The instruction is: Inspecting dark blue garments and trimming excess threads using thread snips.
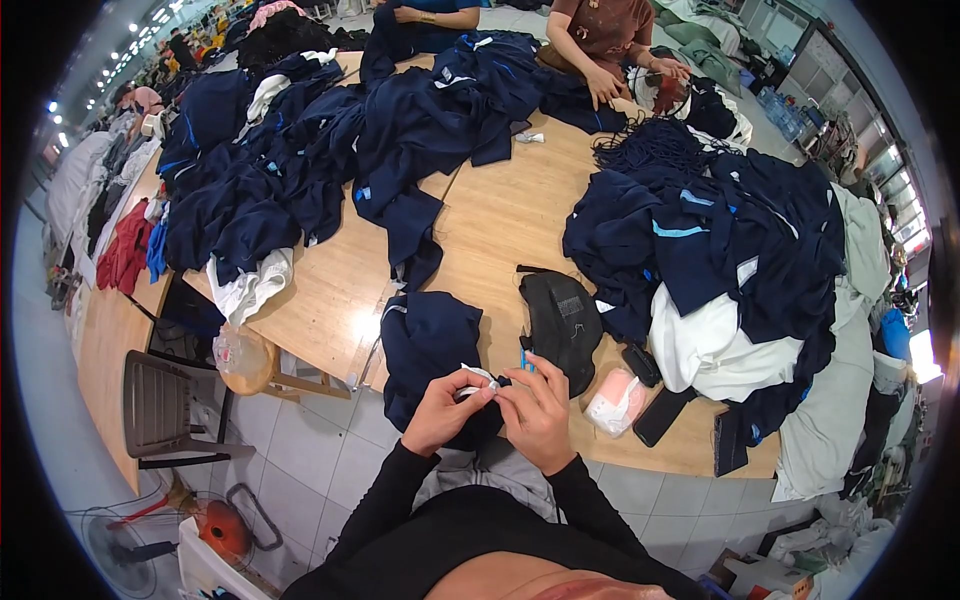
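My left hand [447, 408] is closed in a pinch on a small white strip [480, 374] of cloth or tape at the edge of a navy garment [430, 335]. Fingertips of my right hand [538, 415] meet it at the same spot. A thin blue stick-like tool [523, 360] rises from between the right fingers; its tip and exact kind cannot be made out. The navy garment hangs over the table's near edge, under and behind both hands. Just beyond my right hand lies a black bag-like cloth item [565, 325].
Piles of navy garments [290, 165] and more navy and white clothes [730, 240] lie on the wooden table [510, 215]. Near the right hand are a pink-and-white packet [613, 402] and a black phone [662, 415]. Two people work across the table. A chair [170, 405] stands left.
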{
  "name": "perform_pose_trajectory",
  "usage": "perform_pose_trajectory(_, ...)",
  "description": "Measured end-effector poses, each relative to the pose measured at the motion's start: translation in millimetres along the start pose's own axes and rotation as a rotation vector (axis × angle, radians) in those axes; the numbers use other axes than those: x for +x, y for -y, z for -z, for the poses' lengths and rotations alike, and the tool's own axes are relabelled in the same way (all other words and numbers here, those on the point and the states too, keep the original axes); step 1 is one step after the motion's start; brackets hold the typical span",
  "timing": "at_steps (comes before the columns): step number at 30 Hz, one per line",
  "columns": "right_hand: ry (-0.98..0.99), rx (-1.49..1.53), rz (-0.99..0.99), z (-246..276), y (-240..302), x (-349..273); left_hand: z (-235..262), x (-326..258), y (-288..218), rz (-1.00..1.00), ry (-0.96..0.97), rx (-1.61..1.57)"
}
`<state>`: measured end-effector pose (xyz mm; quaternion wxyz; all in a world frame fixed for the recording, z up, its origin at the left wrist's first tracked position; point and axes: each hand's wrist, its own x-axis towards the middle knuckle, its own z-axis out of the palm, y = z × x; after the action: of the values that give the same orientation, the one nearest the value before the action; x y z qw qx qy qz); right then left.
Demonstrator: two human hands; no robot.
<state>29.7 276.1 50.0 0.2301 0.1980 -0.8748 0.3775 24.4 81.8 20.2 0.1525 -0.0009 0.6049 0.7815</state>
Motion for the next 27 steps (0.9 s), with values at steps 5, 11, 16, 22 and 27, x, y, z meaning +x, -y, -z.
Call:
perform_pose_trajectory(5,0.035,0.008,-0.003,2,-4,2,3,1,-2,-0.013,0.019,0.086)
perform_pose_trajectory(11,0.051,-0.025,0.015,2,-2,2,8,0,-4,0.028,0.041,0.12)
perform_pose_trajectory(16,0.079,-0.005,-0.013,2,-1,2,8,2,2,-0.05,0.051,0.186)
perform_pose_trajectory(22,0.103,-0.003,-0.04,-1,-5,-1,11,4,8,-0.107,0.073,0.253)
perform_pose_trajectory(27,0.106,-0.008,-0.039,-1,3,1,14,7,12,-0.146,0.076,0.274)
